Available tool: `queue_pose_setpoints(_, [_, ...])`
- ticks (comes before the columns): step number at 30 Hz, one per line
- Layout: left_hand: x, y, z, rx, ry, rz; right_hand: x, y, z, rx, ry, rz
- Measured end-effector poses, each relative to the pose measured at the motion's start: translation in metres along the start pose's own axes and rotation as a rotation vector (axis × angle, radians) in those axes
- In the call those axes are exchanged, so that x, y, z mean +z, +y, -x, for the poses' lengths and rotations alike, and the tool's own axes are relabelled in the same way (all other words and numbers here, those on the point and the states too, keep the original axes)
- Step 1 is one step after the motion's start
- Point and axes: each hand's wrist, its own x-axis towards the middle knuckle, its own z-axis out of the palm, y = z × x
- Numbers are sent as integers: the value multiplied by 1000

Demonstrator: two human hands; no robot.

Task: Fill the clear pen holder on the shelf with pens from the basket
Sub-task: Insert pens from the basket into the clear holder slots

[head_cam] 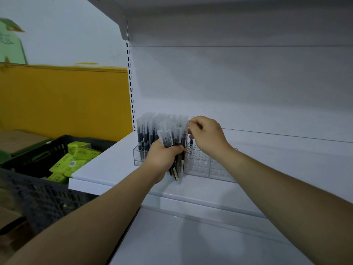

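Clear pen holder (pixel 210 165) sits on the white shelf (pixel 107 169), its left end packed with upright pens (pixel 149 129) and its right-end holes bare. The right hand (pixel 206 136) pinches one pen (pixel 191 140) by the cap just right of the packed rows, probably over the next free hole, though the fingers hide the tip. The left hand (pixel 164 157) grips a spare bundle (pixel 172 138) against the holder's near face, so keep the pen upright, seat it fully, and fill rightward; dark basket (pixel 45 150) is far left.
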Motion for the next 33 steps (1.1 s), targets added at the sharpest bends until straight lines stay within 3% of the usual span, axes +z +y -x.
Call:
queue_pose_setpoints(9, [4, 1, 2, 18, 9, 7, 8, 9, 4, 57, 33, -154])
queue_pose_setpoints(15, [-3, -3, -1, -50, 45, 17, -15, 2, -21, 74, 300, -335])
queue_pose_setpoints(17, [-5, -2, 0, -55, 37, 10, -16, 4, -27, 71, 322, -312])
queue_pose_setpoints(33, [-10, -1, 4, -17, 21, -87, 16, 28, -27, 116, 122, 3])
